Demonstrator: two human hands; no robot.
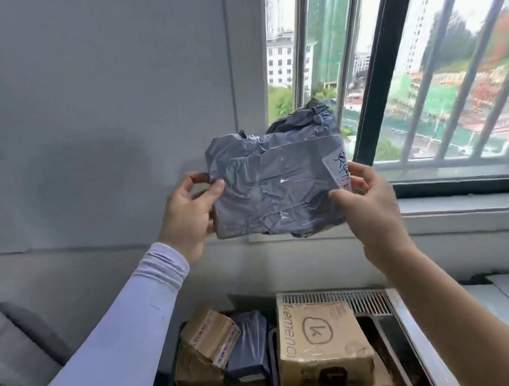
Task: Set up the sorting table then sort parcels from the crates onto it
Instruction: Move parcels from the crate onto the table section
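We've got the grey parcel up by the window, left hand and right hand pinching its side edges. Looks light, crinkly, slippery; keep our grip there.

A grey plastic parcel, crumpled and bound with clear tape, is held up in the air against the wall and window, its flat face toward the camera. A white label with blue handwriting, too blurred to read, sits at its right edge. Below, near the bottom, a crate holds more parcels: a brown carton marked with a circled figure on the right, a dark grey pouch in the middle, and taped cardboard packets on the left.
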